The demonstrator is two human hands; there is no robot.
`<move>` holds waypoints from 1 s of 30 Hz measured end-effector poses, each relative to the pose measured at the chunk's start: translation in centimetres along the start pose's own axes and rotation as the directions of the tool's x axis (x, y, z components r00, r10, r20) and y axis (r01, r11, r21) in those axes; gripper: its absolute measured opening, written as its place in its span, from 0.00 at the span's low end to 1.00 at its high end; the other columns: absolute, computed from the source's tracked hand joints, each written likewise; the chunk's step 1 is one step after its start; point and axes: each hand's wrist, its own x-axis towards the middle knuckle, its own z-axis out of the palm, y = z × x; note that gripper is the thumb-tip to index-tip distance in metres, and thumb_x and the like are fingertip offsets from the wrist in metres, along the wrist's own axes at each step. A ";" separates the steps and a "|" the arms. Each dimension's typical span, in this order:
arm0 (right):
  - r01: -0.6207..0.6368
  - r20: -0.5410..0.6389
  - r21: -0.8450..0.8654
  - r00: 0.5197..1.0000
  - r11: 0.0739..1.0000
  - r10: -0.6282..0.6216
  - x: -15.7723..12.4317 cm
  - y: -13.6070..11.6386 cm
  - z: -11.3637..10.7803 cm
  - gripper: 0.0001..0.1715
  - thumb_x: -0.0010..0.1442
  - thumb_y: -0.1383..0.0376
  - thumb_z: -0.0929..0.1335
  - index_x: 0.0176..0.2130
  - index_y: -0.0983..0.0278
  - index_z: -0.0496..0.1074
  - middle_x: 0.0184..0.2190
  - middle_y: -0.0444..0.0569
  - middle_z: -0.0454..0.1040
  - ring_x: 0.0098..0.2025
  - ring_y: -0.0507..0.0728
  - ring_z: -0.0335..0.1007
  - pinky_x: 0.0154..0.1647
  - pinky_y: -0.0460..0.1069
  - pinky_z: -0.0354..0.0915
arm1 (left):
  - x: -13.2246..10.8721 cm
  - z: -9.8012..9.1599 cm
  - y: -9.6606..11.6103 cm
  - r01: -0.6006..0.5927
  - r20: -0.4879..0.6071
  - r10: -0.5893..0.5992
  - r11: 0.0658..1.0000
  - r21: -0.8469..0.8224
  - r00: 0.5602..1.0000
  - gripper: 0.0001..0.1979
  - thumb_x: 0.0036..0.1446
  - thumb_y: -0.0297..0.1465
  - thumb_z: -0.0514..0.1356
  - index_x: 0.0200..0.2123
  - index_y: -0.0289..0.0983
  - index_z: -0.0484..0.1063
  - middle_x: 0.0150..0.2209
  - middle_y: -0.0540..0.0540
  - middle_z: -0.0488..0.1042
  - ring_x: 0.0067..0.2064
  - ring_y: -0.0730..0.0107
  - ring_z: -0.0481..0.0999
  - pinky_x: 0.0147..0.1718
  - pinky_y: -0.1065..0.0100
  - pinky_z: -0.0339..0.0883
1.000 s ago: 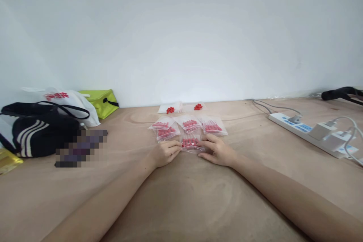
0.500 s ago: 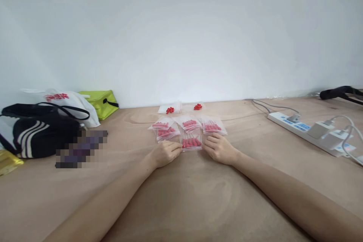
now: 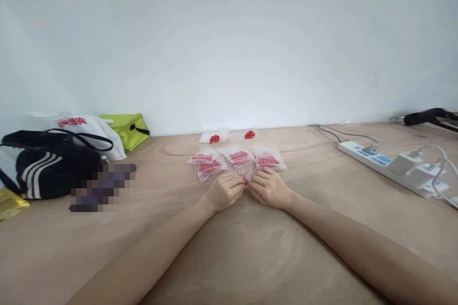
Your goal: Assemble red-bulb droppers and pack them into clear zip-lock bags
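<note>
A clear zip bag with small red pieces (image 3: 244,172) lies on the wooden table, partly hidden by my hands. My left hand (image 3: 226,192) is closed at the bag's near edge, its fingertips pinching there. My right hand (image 3: 267,188) meets it from the other side, fingers also closed on the near edge. Just beyond, further zip bags of red pieces lie flat: overlapping ones at the left (image 3: 211,166), one in the middle (image 3: 240,156) and one at the right (image 3: 270,159).
By the wall, two small heaps of red pieces (image 3: 214,138) lie on clear bags. A black bag (image 3: 57,167), a white plastic bag (image 3: 107,140) and a lime-green bag (image 3: 130,131) stand at left. On the right is a white power strip (image 3: 382,164) with plugs and cables.
My left hand has slid right along the near edge of the front bag until its fingertips come close to my right hand's. My right hand has shifted slightly left. More of the bag is covered.
</note>
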 end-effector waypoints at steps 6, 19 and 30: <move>0.016 0.057 -0.003 0.998 1.000 -0.016 0.0 -0.2 0.4 0.14 0.57 0.71 0.59 0.23 0.66 0.66 0.21 0.46 0.65 0.27 0.51 0.54 0.29 0.49 0.46 | 0.2 0.0 0.0 -0.044 0.001 0.044 0.998 0.033 0.999 0.11 0.56 0.24 0.50 0.28 0.33 0.70 0.28 0.45 0.75 0.31 0.70 0.75 0.34 0.68 0.70; -0.015 -0.011 -0.023 1.000 1.000 0.014 -0.4 0.1 -0.5 0.13 0.54 0.74 0.58 0.23 0.66 0.66 0.20 0.46 0.63 0.26 0.52 0.53 0.30 0.49 0.46 | -1.4 -1.1 -1.4 -0.186 -0.057 0.200 0.964 0.192 0.978 0.05 0.55 0.21 0.53 0.32 0.32 0.68 0.30 0.44 0.76 0.34 0.70 0.75 0.38 0.65 0.71; -0.057 -0.011 0.005 0.998 0.998 0.057 -0.5 0.1 -0.6 0.14 0.56 0.73 0.58 0.24 0.66 0.67 0.20 0.46 0.64 0.26 0.52 0.54 0.31 0.49 0.48 | -1.3 -2.0 -1.5 -0.127 -0.057 0.144 0.962 0.241 0.988 0.09 0.58 0.21 0.50 0.30 0.32 0.69 0.28 0.45 0.75 0.31 0.71 0.74 0.35 0.65 0.71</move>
